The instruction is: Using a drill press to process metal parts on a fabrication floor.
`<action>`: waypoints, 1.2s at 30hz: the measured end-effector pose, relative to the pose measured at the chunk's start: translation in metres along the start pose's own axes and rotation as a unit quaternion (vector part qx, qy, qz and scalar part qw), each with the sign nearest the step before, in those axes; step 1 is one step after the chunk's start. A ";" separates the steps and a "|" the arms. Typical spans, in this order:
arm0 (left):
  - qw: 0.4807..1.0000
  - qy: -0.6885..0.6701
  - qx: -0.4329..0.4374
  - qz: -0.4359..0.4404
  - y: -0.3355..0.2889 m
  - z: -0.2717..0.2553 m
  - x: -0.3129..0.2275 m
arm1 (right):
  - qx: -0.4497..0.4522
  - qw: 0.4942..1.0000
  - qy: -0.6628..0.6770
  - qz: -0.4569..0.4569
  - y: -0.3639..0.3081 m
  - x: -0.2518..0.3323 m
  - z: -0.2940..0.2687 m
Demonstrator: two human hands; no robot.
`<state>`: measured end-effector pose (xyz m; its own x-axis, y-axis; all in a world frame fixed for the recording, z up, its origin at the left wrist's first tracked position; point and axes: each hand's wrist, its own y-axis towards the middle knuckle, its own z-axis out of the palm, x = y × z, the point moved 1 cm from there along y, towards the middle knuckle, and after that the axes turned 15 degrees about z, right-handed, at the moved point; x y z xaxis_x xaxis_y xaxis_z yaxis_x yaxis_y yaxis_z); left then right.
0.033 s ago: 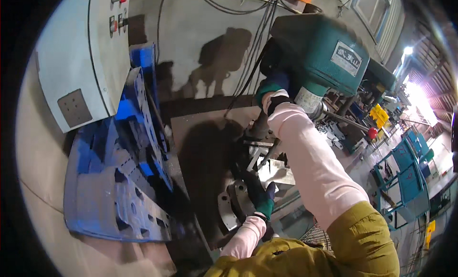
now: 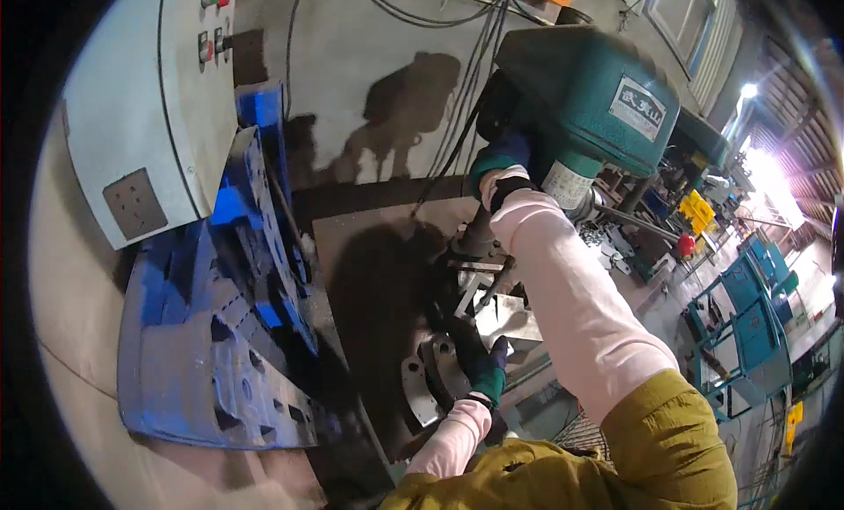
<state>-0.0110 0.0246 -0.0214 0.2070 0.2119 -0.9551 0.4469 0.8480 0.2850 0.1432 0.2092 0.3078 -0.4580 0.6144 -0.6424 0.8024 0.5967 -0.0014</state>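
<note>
My right hand (image 2: pixel 505 155), in a dark blue glove with a green cuff, reaches up against the left side of a green drill press head (image 2: pixel 585 92). Its fingers are lost in the shadow there. Lower down, my left hand (image 2: pixel 480 362), gloved alike, lies beside a bright metal piece (image 2: pixel 505 319) under the drill press. Its thumb stands apart from the dark, outstretched fingers, whose tips blend into shadow. Curved metal plates with holes (image 2: pixel 420 391) lie just left of that hand. A lever with a red knob (image 2: pixel 686 244) sticks out right of the press.
At the left, blue plastic pallets (image 2: pixel 224 369) lean under a pale control cabinet (image 2: pixel 132 114) with red and green buttons. Black cables (image 2: pixel 475 79) hang down the wall behind the press. Teal metal frames (image 2: pixel 747 321) stand on the floor at the right.
Both hands hold their places. The whole view has shifted very slightly.
</note>
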 end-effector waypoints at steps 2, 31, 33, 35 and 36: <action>0.996 0.070 -0.025 0.049 -0.003 0.001 0.000 | 0.014 1.000 0.006 -0.008 0.000 0.008 0.001; 0.940 -0.257 -0.054 -0.218 -0.005 0.023 -0.009 | -0.058 0.883 0.402 -0.235 -0.257 -0.113 0.264; 0.944 -0.234 -0.064 -0.224 -0.002 0.033 -0.012 | 0.039 0.934 0.340 -0.101 -0.216 -0.146 0.340; 0.945 -0.177 -0.069 -0.266 0.000 0.031 -0.010 | 0.055 0.929 0.365 0.013 -0.176 -0.171 0.407; 0.943 -0.147 -0.074 -0.291 0.001 0.026 -0.010 | 0.084 0.924 0.367 0.066 -0.161 -0.178 0.432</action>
<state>0.0099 0.0105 -0.0100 0.2063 -0.4350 -0.8765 0.4371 0.8424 -0.3152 0.2607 -0.2189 0.0913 -0.4376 0.8979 0.0478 0.8901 0.4401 -0.1184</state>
